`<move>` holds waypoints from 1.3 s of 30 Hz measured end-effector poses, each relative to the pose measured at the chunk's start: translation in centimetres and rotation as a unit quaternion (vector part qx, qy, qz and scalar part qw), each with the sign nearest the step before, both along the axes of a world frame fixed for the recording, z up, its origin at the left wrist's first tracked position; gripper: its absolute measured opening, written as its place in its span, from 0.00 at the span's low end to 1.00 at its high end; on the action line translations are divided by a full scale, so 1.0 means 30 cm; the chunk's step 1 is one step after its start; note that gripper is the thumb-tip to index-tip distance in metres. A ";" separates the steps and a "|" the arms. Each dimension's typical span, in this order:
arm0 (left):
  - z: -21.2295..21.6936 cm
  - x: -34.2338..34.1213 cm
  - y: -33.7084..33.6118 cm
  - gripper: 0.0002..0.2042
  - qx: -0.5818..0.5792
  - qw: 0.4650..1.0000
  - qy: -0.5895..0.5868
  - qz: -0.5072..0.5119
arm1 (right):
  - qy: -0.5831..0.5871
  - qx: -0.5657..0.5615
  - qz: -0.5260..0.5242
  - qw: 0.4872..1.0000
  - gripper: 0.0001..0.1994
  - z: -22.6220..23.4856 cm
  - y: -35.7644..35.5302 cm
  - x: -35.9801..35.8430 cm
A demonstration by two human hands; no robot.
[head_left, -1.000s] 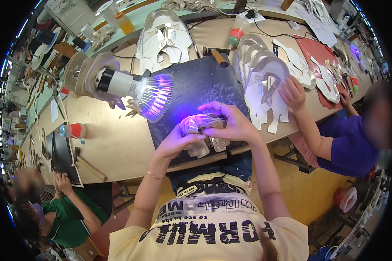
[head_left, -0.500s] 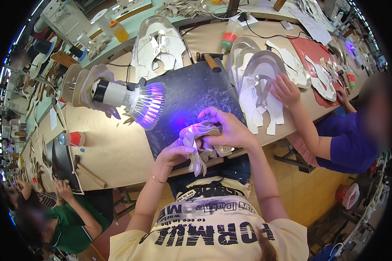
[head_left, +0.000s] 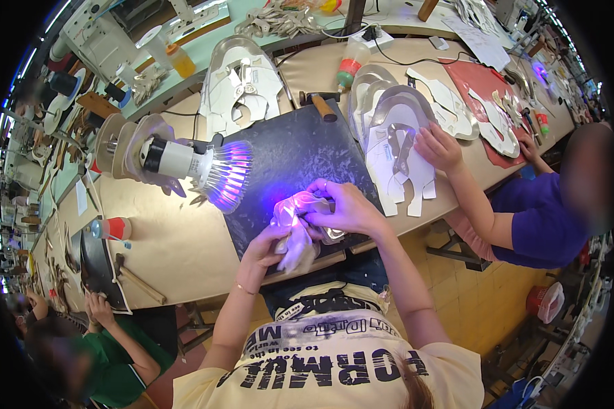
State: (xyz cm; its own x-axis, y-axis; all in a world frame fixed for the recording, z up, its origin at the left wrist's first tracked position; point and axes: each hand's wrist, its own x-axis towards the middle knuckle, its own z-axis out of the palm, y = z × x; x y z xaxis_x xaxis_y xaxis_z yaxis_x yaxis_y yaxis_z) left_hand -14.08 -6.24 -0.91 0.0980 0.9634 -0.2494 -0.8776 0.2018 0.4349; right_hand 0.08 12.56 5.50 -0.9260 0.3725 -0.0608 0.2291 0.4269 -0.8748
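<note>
Close to the front edge of the black work mat, both my hands grip a folded bundle of pale shoe-upper pieces. My left hand is closed on its left side, fingers partly hidden behind it. My right hand pinches the upper right part, thumb underneath. Purple light falls on the bundle, and its lower end hangs down, blurred. Just to the left, a lamp with a finned head gives off this light.
A hammer lies at the mat's far edge. Stacked shoe-upper pieces lie to the right under a co-worker's hand. Another stack stands behind the mat. A red-labelled bottle and another hammer lie left.
My hands and the bundle have shifted slightly left and down in the picture. The hanging end of the bundle has swung left and is now blurred.
</note>
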 end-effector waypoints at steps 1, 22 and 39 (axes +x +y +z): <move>-0.009 -0.002 0.009 0.24 -0.004 1.000 0.001 0.016 | -0.011 -0.009 -0.013 1.000 0.25 -0.017 0.002 -0.002; 0.013 0.000 0.064 0.30 -0.001 0.992 -0.102 0.074 | -0.029 0.046 -0.099 0.994 0.27 -0.053 -0.030 -0.015; 0.005 0.001 0.065 0.29 0.009 0.991 -0.115 0.070 | -0.050 0.064 -0.099 0.992 0.29 -0.052 -0.027 -0.020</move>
